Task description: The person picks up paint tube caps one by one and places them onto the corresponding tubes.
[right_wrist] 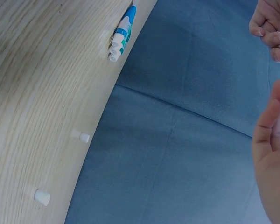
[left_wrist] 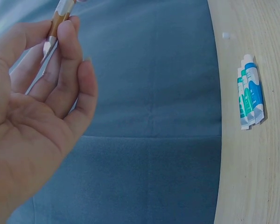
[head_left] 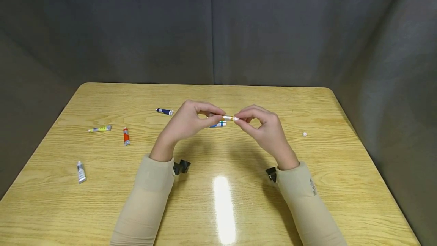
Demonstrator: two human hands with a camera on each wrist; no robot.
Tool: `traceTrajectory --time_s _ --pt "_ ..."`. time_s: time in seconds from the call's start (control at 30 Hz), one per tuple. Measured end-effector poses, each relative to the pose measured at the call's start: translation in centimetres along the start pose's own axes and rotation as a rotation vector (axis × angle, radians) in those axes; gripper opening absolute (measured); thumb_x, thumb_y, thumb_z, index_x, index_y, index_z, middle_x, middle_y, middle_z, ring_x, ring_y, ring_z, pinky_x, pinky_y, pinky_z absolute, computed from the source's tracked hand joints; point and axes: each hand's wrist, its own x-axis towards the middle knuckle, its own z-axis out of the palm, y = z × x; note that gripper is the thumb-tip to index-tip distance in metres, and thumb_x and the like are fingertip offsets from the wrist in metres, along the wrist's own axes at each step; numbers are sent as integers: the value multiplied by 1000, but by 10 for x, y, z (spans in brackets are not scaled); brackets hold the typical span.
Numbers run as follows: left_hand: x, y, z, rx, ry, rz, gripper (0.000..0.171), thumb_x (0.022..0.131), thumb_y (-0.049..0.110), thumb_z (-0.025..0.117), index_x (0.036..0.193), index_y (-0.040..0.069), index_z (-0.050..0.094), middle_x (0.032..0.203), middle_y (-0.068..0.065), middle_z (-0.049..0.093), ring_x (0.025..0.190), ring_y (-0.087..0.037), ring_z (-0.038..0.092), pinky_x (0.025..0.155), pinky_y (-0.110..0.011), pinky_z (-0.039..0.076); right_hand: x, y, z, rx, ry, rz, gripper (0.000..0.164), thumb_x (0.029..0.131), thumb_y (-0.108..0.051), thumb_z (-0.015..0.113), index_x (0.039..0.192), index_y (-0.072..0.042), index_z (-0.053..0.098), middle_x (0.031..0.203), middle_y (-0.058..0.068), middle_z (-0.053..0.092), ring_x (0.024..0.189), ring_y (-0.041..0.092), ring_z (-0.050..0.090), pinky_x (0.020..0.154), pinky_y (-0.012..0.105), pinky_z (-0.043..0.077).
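Note:
Over the middle of the table, my left hand [head_left: 187,122] pinches the body of a small ochre-and-white paint tube [head_left: 227,118] between thumb and fingers. The fingertips of my right hand [head_left: 266,130] pinch the white cap end of that same tube. In the left wrist view, the tube's silvery crimped end [left_wrist: 48,45] pokes down between the left fingers. Below the hands, several blue and green paint tubes [left_wrist: 254,91] lie side by side on the table, partly hidden by the left hand in the head view.
Towards the left lie a dark blue tube [head_left: 164,111], a yellow tube [head_left: 99,128], a red tube [head_left: 126,136] and a silvery white tube [head_left: 81,172]. Two loose white caps, one nearer [right_wrist: 42,197] and one farther [right_wrist: 84,137], rest on the wooden table [head_left: 239,215]. Grey curtains [head_left: 211,29] surround it.

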Motion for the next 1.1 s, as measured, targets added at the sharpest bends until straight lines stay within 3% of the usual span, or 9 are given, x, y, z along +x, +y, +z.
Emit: traceTrajectory --time_s 0.4,0.63,0.83,1.1 --pt "1 1 5 39 19 42 11 94 18 77 103 18 82 99 3 79 88 -14 65 86 -36 52 1 -1 -1 3 -60 76 7 94 -11 75 98 -7 80 94 3 76 81 9 62 72 21 51" --pt "2 0 6 48 22 27 11 94 20 76 103 21 82 101 4 79 90 -13 65 87 -36 52 1 0 -1 -7 -85 99 8 96 -12 73 98 -8 79 93 3 75 82 8 63 74 23 53" --pt "2 -1 4 43 23 -8 12 95 21 76 104 21 82 101 4 78 92 -14 65 84 -37 53 1 1 -1 -19 -98 85 12 97 -14 73 106 -9 80 97 2 76 85 11 62 75 26 52" --pt "1 -1 1 43 33 -4 12 95 22 76 105 20 82 101 2 78 92 -15 65 79 -37 54 1 4 -2 -24 -48 27 26 87 -7 82 113 -8 77 108 6 75 94 17 66 84 25 54"
